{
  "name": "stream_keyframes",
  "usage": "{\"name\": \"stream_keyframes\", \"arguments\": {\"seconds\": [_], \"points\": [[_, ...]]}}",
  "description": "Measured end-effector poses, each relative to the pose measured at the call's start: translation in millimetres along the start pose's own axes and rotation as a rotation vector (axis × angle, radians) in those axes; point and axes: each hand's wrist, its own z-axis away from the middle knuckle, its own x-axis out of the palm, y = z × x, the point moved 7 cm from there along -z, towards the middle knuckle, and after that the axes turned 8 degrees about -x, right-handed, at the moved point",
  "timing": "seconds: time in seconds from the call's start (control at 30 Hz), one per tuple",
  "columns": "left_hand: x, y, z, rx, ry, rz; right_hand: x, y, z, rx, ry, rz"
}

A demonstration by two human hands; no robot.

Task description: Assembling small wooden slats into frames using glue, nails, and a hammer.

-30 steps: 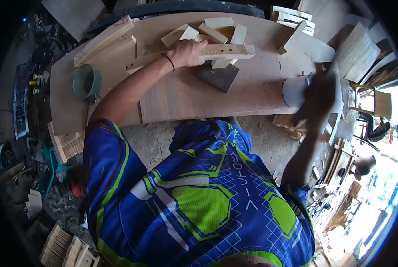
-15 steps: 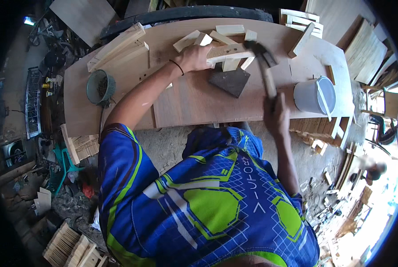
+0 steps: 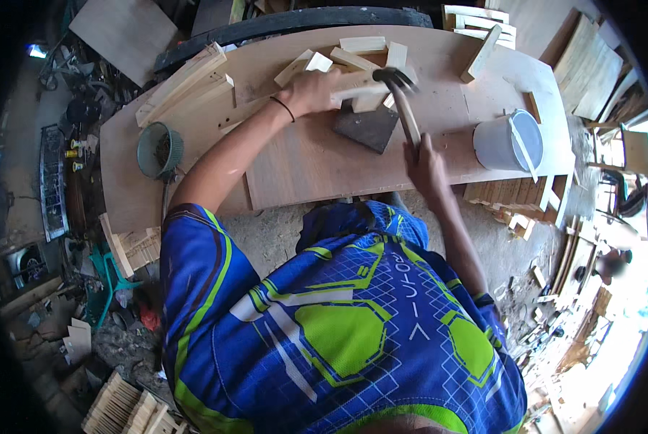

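My left hand (image 3: 308, 92), a dark band at its wrist, is closed on the near end of a pale wood piece (image 3: 354, 89). In my right hand (image 3: 426, 166) is a claw hammer (image 3: 408, 119), gripped by its wooden handle. The blurred hammer head is at the right end of that piece; whether it touches cannot be told. Below the piece a short wood block (image 3: 368, 102) stands by a dark, flat block (image 3: 367, 130) on the workbench (image 3: 324, 166). Several loose wood offcuts (image 3: 363, 45) lie just beyond my hands.
A green basket-like container (image 3: 160, 150) with small dark contents stands at the bench's left, near long wood pieces (image 3: 183, 90). At the right are a white bucket (image 3: 499, 145) and an upright-leaning wood piece (image 3: 481, 54). Stacked slats (image 3: 508, 194) sit below the bench's right edge.
My right hand has swung the hammer leftward, bringing its head over the right end of the wood piece. My left hand keeps its hold. The whole view has shifted slightly.
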Motion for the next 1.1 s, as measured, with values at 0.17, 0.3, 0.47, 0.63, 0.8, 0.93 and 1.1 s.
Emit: {"name": "stream_keyframes", "arguments": {"seconds": [0.17, 0.3, 0.47, 0.63, 0.8, 0.93, 1.1], "points": [[-8.0, -7.7, 17.4, -0.102, -0.087, 0.118, -24.8, -17.0, 76.2, 0.083, 0.014, -0.151], [-20.0, -9.1, 37.4, -0.151, -0.277, 0.376, -47.0, -15.2, 81.5, 0.171, 0.133, -0.216], [-35.7, 6.9, 61.3, -0.076, -0.328, 0.667, -48.5, -21.4, 61.4, 0.063, 0.17, -0.138], [-46.6, 15.3, 81.7, -0.089, -0.383, 0.972, -47.1, -12.4, 65.0, 0.194, 0.158, -0.609], [-50.0, 22.2, 97.4, -0.184, -0.662, 1.392, -37.7, 52.8, 66.2, 0.514, 0.275, -1.349], [-76.2, 38.9, 89.9, 0.036, -0.708, 1.535, 0.8, 64.4, 72.3, 0.708, 0.0, -1.648], [-76.6, 42.7, 76.9, 0.031, -0.662, 1.473, -20.6, -54.2, 70.2, 0.565, -0.47, -1.751]]}}
